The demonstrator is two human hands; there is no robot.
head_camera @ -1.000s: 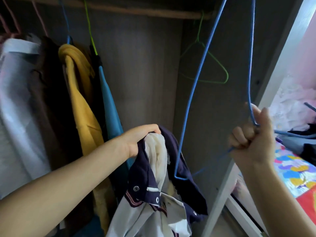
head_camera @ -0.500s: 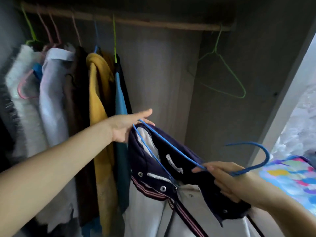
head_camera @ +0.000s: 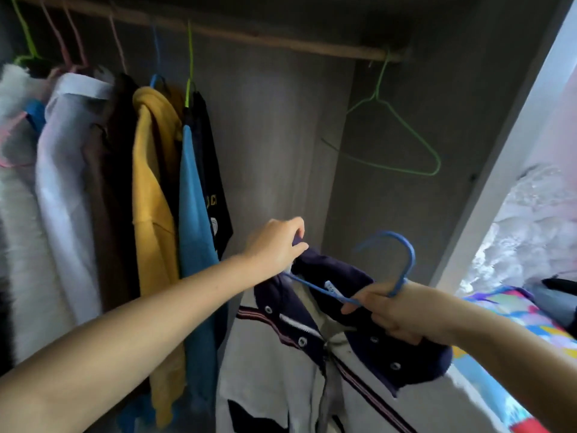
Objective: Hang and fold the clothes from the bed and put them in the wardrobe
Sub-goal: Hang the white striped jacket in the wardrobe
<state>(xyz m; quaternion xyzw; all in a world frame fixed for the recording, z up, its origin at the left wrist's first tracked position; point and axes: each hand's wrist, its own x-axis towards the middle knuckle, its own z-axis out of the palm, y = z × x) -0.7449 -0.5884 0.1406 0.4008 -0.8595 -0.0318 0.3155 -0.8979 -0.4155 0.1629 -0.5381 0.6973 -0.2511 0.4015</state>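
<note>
Our left hand pinches the jacket's navy collar just below the rail. Our right hand grips the blue hanger at its neck, the wire running inside the collar. The jacket hangs in the wardrobe, right of the hung clothes and below the green hanger.
</note>
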